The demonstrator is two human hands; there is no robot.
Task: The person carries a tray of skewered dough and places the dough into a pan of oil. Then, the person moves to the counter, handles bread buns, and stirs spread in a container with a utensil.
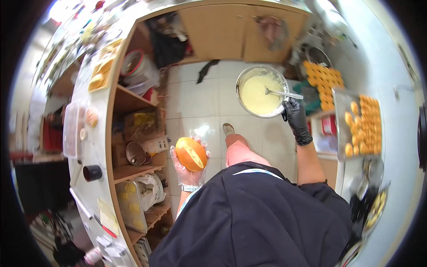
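Note:
My left hand (189,171), in a clear plastic glove, is closed round a golden bread roll (191,154) with a pale split along its top. My right hand (295,116), in a black glove, grips the near right side of a metal bowl (242,103); the exact hold on its rim or handle is partly hidden. Inside the bowl lies a pale yellow cream (257,94). A metal fork (284,94) rests in the cream, its handle reaching over the rim just above my right hand.
On the right stand a tray (341,151) of small baked pieces and another batch of golden buns (321,80). A counter (100,178) with open shelves runs along the left, bearing a black cup (92,173) and a plastic container (74,129). Wooden cabinets (218,33) stand ahead.

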